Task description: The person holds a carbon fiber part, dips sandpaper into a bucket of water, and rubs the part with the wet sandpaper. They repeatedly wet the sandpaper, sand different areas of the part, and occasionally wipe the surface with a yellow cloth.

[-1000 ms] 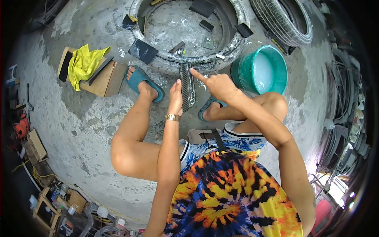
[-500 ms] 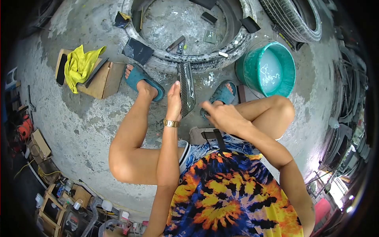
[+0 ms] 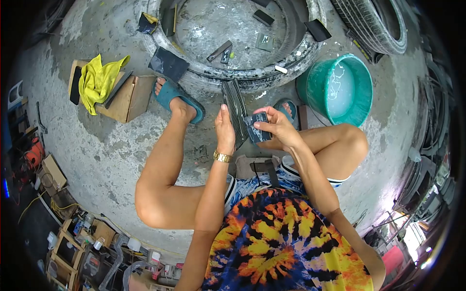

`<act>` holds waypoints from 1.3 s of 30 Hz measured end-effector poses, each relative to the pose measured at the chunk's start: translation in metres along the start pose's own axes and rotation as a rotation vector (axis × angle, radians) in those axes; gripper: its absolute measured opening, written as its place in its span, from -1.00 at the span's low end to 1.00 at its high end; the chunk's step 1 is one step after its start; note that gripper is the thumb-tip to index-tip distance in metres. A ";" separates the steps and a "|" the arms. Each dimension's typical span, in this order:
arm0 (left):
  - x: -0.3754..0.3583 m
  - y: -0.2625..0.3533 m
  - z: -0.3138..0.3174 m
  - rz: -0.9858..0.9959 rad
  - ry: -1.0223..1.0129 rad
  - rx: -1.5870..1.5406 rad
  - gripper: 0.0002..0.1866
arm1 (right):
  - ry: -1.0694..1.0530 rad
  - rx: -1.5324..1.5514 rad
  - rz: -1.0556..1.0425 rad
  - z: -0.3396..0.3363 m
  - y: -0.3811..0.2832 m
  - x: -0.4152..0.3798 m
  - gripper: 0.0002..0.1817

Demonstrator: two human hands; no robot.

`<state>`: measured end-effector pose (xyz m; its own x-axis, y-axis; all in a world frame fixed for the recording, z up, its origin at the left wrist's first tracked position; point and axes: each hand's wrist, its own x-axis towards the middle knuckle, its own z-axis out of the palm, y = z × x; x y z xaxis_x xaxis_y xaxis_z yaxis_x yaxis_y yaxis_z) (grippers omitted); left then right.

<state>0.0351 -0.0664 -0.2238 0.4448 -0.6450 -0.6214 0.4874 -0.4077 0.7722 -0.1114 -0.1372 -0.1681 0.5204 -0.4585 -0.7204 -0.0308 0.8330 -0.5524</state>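
My left hand point(image 3: 224, 130), with a gold watch at its wrist, is closed on a long, glossy carbon-fibre-patterned panel point(image 3: 235, 105). The panel stands out ahead of me, its far end overlapping the edge of a worn tyre point(image 3: 208, 73). In my right hand point(image 3: 279, 127) is a dark piece of sandpaper point(image 3: 256, 137) with whitish wet streaks, pinched between thumb and fingers. Its left edge is right beside the panel's lower half. The panel's underside is hidden by my left palm and fingers.
To the right stands a green bucket point(image 3: 310, 87) of cloudy liquid. A yellow cloth point(image 3: 96, 82) drapes over a wooden box point(image 3: 138, 99) on the left. Dark sheets, one a black sheet point(image 3: 167, 63), and small blocks lie on and inside the tyre. Another tyre point(image 3: 371, 24) is at upper right.
My right hand, blurred before near my right knee, has come up beside the panel, and the sandpaper in it now shows. My left hand and the panel have shifted slightly right.
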 end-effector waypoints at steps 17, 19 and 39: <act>0.002 0.002 0.012 0.100 0.046 0.072 -0.53 | 0.464 -0.947 -0.610 0.038 0.016 0.037 -0.78; 0.002 0.003 0.013 0.072 0.033 0.025 -0.53 | 0.516 -0.953 -0.717 0.038 0.004 0.053 -0.80; 0.006 -0.001 0.018 0.095 0.093 -0.007 -0.47 | 0.616 -1.051 -0.759 0.050 0.037 0.034 -0.82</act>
<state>0.0243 -0.0817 -0.2260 0.5570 -0.6172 -0.5557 0.4447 -0.3435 0.8272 -0.0523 -0.1064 -0.1923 0.2594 -0.9653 -0.0293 -0.6644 -0.1564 -0.7308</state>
